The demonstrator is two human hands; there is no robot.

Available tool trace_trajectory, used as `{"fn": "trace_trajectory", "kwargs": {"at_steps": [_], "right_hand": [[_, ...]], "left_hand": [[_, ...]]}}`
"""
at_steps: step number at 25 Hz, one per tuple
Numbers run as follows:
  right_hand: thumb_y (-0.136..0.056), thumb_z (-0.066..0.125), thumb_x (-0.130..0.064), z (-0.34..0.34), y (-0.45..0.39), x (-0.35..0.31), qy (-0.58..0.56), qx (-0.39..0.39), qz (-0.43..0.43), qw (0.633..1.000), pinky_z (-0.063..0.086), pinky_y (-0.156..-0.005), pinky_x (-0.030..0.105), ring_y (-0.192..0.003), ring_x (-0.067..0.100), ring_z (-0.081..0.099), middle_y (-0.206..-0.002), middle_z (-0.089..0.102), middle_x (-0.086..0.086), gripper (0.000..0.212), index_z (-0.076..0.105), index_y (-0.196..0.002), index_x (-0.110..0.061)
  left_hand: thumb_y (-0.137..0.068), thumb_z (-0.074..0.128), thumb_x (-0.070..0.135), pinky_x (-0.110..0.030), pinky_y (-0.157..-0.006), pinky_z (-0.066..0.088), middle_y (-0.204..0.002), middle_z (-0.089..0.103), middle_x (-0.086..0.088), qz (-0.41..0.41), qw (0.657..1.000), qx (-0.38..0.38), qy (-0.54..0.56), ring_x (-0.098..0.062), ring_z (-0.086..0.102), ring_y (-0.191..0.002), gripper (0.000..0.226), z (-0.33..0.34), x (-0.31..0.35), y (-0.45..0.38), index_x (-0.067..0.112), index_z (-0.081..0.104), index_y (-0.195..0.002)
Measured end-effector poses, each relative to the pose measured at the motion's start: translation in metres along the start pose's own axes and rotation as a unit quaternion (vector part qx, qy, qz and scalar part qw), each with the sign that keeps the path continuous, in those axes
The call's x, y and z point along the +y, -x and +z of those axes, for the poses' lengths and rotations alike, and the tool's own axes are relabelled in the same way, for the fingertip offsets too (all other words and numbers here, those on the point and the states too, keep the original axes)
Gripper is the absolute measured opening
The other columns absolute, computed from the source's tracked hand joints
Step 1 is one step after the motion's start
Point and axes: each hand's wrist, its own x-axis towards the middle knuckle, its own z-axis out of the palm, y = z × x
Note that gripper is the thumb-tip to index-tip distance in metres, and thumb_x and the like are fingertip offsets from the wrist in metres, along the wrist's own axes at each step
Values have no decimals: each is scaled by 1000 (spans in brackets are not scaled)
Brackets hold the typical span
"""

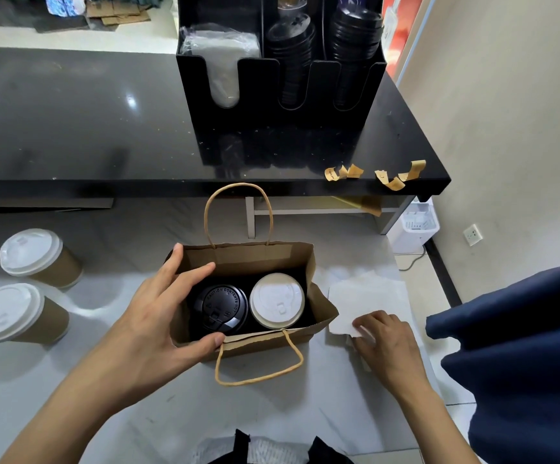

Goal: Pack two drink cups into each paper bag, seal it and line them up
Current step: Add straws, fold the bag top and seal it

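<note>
On the pale worktop (271, 413) stands the open paper bag (320, 306), two lidded cups inside; thin and floppy, I judge, best steadied by its rim. Left hand (158, 316) grips that rim, fingers curled; right hand (384, 343) pinches a white sheet (355, 296).

Left hand (158, 313) spread wide; right hand (384, 343) pinching.
</note>
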Motion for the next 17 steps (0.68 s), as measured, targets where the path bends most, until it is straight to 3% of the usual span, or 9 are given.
{"fn": "trace_trajectory", "kwargs": {"at_steps": [4,8,12,17], "right_hand": [[-85,76,-34,-6,-6,-4,-8,-39,29,999,40,-84,34,-98,23,61,-107,66,-7,22,74,-105,-28],[-85,69,-61,-19,-7,-19,-18,-77,10,997,37,-91,29,-104,10,56,-108,60,-19,32,69,-107,-38],[-90,74,-36,-56,-27,-49,-91,12,-36,995,49,-87,32,-95,5,62,-96,61,-25,10,73,-99,-32],[-91,72,-18,-119,-73,-93,-142,118,-106,977,55,-72,24,-87,3,62,-90,63,-23,12,72,-94,-29]], "left_hand": [[-70,72,64,-23,-109,25,-166,-2,22,13,1000,12,0,-4,20,-148,86,2,-4,0,57,32,-146],[-73,79,57,-22,-111,26,-166,-2,21,21,999,23,6,-3,22,-147,88,3,-6,1,56,32,-146],[-67,59,79,-16,-104,28,-162,-9,30,26,999,39,-11,13,17,-139,87,2,-6,-1,60,27,-146],[-69,46,85,-15,-103,27,-159,-21,24,16,999,33,-24,7,26,-133,95,7,-17,-9,52,9,-150]]}}
